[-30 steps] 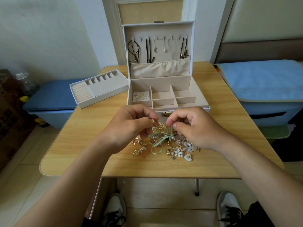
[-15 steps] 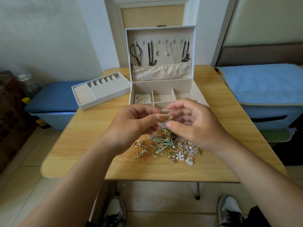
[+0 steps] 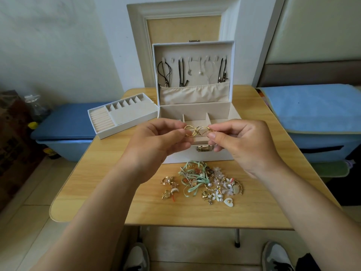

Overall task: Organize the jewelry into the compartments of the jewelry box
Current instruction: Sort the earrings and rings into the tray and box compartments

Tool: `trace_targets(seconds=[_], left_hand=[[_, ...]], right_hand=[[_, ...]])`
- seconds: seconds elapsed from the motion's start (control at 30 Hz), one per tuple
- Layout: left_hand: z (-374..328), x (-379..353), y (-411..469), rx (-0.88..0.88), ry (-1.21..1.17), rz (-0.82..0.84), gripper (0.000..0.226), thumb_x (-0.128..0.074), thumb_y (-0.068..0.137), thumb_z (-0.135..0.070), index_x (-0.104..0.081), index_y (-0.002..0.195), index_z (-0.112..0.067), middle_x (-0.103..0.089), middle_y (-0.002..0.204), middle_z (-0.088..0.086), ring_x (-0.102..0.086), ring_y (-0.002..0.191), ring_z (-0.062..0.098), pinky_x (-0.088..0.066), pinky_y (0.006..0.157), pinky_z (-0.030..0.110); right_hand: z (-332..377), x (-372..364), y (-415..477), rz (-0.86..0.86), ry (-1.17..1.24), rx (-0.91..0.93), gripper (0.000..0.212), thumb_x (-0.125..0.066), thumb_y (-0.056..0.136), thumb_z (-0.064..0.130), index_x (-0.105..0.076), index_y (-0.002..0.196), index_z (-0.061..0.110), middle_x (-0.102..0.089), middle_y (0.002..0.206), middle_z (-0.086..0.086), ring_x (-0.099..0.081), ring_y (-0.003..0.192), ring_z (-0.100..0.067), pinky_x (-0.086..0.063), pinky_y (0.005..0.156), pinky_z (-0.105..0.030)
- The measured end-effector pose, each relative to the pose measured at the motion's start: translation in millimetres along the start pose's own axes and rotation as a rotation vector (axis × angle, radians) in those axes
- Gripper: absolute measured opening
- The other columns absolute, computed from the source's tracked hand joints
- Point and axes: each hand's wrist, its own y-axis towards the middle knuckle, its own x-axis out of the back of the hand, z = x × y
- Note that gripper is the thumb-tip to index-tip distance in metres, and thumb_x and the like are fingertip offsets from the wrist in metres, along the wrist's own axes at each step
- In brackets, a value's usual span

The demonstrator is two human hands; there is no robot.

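Note:
A white jewelry box (image 3: 195, 110) stands open on the wooden table (image 3: 97, 182), its lid upright with necklaces hung inside. Above the box's front compartments, my left hand (image 3: 156, 141) and my right hand (image 3: 240, 141) pinch the two ends of a pair of gold twisted hoop earrings (image 3: 197, 131). A pile of loose jewelry (image 3: 205, 182) with a mint green ribbon lies on the table in front of the box, below my hands. My hands hide the box's left and right front compartments.
The box's removable tray (image 3: 125, 116), with ring rolls and small slots, sits to the left of the box. Blue storage bins stand on both sides of the table (image 3: 64, 132) (image 3: 312, 118). My shoes show under the table's near edge.
Both hands rose from the jewelry pile up to the box's front, carrying the gold earrings, and moved slightly apart with the earrings stretched between them.

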Motion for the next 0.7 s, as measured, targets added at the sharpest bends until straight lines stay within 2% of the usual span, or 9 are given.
trace_targets(seconds=[0.13,0.23,0.3,0.37,0.43,0.5,0.6,0.7], left_hand=[[-3,-1,11,-0.048,0.079,-0.081,0.011,-0.062,0.088,0.01,-0.066,0.098,0.01,-0.071,0.086,0.023,-0.071,0.075,0.028,-0.06,0.072,0.03],[-7,-3,20,-0.065,0.125,-0.13,0.007,-0.064,0.088,0.009,-0.069,0.093,0.006,-0.072,0.082,0.022,-0.071,0.073,0.027,-0.062,0.073,0.033],[-8,-3,26,-0.104,0.277,-0.198,0.008,-0.066,0.09,0.003,-0.072,0.091,-0.002,-0.073,0.081,0.018,-0.073,0.075,0.025,-0.063,0.074,0.036],[-4,2,35,-0.185,0.555,-0.275,0.01,-0.067,0.092,-0.006,-0.074,0.093,-0.013,-0.074,0.08,0.007,-0.073,0.077,0.019,-0.062,0.075,0.038],[-1,8,43,-0.241,0.72,-0.315,0.012,-0.067,0.091,-0.012,-0.075,0.097,-0.018,-0.073,0.081,-0.003,-0.071,0.078,0.015,-0.061,0.076,0.04],[0,11,48,-0.249,0.764,-0.321,0.014,-0.066,0.091,-0.013,-0.075,0.099,-0.019,-0.072,0.081,-0.006,-0.07,0.079,0.013,-0.06,0.078,0.041],[-1,10,53,-0.259,0.801,-0.304,0.015,-0.064,0.091,-0.011,-0.074,0.1,-0.017,-0.07,0.079,-0.005,-0.069,0.076,0.013,-0.06,0.075,0.038],[-1,8,58,-0.285,0.85,-0.282,0.015,-0.063,0.091,-0.011,-0.074,0.1,-0.017,-0.067,0.075,-0.01,-0.065,0.071,0.006,-0.057,0.069,0.027]], right_hand=[[5,1,8,0.042,0.051,-0.032,0.018,-0.072,0.082,-0.008,-0.076,0.093,0.007,-0.075,0.073,-0.013,-0.072,0.068,-0.024,-0.062,0.065,-0.034],[9,3,17,0.057,0.022,-0.085,0.02,-0.071,0.083,-0.008,-0.076,0.094,0.008,-0.075,0.074,-0.015,-0.072,0.068,-0.022,-0.062,0.065,-0.032],[7,4,28,0.008,-0.106,-0.098,0.018,-0.075,0.082,-0.003,-0.078,0.093,0.011,-0.076,0.074,-0.01,-0.072,0.067,-0.02,-0.061,0.064,-0.032],[1,4,43,-0.05,-0.292,-0.084,0.014,-0.077,0.083,0.005,-0.08,0.092,0.016,-0.076,0.075,-0.002,-0.073,0.07,-0.019,-0.062,0.07,-0.036],[-5,1,60,-0.074,-0.493,-0.068,0.01,-0.077,0.084,0.014,-0.081,0.09,0.021,-0.075,0.075,0.009,-0.071,0.074,-0.008,-0.06,0.076,-0.031],[-11,-4,76,-0.065,-0.667,-0.061,0.009,-0.076,0.085,0.017,-0.081,0.09,0.022,-0.073,0.08,0.014,-0.068,0.079,-0.001,-0.056,0.079,-0.024],[-25,-12,97,-0.075,-0.845,-0.086,0.008,-0.075,0.086,0.018,-0.08,0.088,0.024,-0.076,0.091,0.01,-0.069,0.089,-0.013,-0.059,0.082,-0.035],[-35,-17,111,-0.051,-0.929,-0.127,0.01,-0.076,0.083,0.021,-0.078,0.077,0.028,-0.075,0.088,0.012,-0.069,0.088,-0.014,-0.059,0.08,-0.036]])
